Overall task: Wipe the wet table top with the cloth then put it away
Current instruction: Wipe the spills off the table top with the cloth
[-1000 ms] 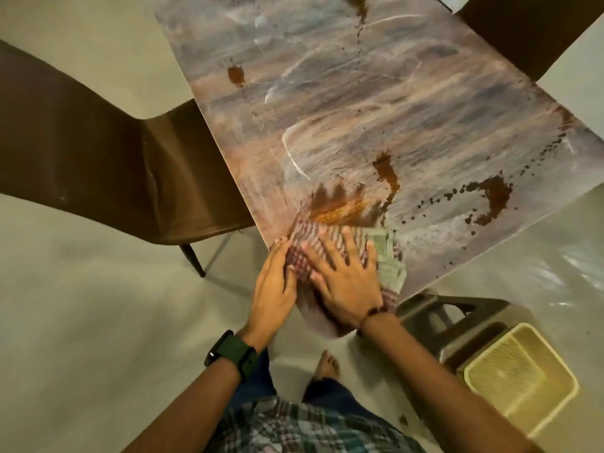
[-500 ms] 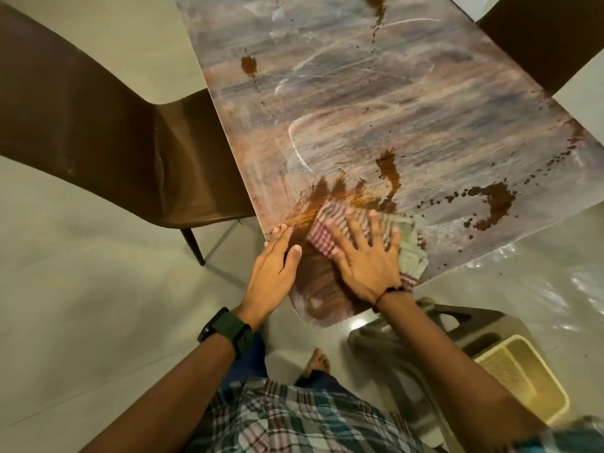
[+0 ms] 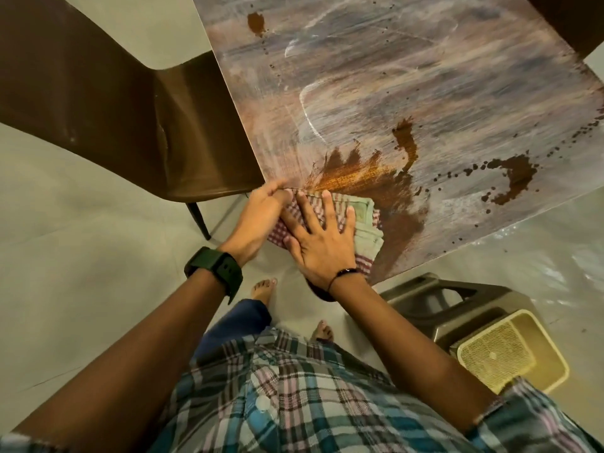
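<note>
The person stands at the near corner of the table top (image 3: pixel 425 93), both hands down on the cloth (image 3: pixel 364 220). The cloth is folded, red-and-white checked on its left part and pale green on its right, and it lies flat on the near-left edge of the table, just at the near rim of a wide brown smear (image 3: pixel 362 178). The right hand (image 3: pixel 322 240) is spread wide, fingers apart, palm pressed flat on top of the cloth — not gripping it. The left hand (image 3: pixel 261 217) sits just beside it on the left, touching it, its fingers curled over the cloth's left edge where the table ends; whether it pinches the fabric I cannot tell.

Farther right on the wood lies a hooked brown puddle (image 3: pixel 516 181) with a trail of small drops, and a lone blotch (image 3: pixel 256 22) sits far up near the left edge. Pale scuff arcs cross the table's grain.

A dark watch (image 3: pixel 217 268) is on the left wrist, a thin black band (image 3: pixel 346 273) on the right. A brown chair (image 3: pixel 114 103) stands to the left of the table, a grey stool (image 3: pixel 457 305) near right, and beside that a yellowish mesh basket (image 3: pixel 510 349). No brand or lettering can be read anywhere — the watch face is turned away.
</note>
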Motion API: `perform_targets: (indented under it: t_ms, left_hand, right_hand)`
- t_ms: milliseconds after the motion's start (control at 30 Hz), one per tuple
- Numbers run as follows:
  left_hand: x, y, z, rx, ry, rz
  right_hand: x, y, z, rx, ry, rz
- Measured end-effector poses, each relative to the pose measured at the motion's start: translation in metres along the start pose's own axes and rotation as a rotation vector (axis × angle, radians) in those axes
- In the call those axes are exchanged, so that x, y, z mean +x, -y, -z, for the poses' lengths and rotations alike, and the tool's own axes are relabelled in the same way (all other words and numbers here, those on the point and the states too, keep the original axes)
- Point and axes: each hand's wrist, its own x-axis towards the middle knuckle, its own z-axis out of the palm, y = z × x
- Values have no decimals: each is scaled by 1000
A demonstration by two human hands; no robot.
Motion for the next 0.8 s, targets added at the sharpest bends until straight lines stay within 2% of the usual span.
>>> perform_targets:
  t_ms: [133, 200, 300, 367, 467, 633, 700, 800]
  left_hand:
    - [12, 3, 9, 57, -84, -5]
    - [12, 12, 11, 41, -132, 22]
    - [7, 25, 12, -109, -156, 195]
    - [4, 31, 9, -172, -122, 235]
    - [0, 34, 6, -111, -88, 114]
    - [7, 30, 7, 165, -67, -48]
    - [10, 27, 5, 285, -29, -95]
    - [16, 30, 6, 424, 35, -123]
  right_hand:
    - [-52, -16, -18, -11, -67, 63]
    - [-78, -24, -25, -33, -50, 92]
    - [-66, -23, -20, -31, -40, 104]
    - [-35, -16, -13, -16, -38, 60]
    - [31, -9, 6, 3, -21, 15]
    - [143, -4, 43, 51, 10, -36]
    - [154, -8, 46, 50, 27, -22]
    - [106, -25, 30, 8, 4, -11]
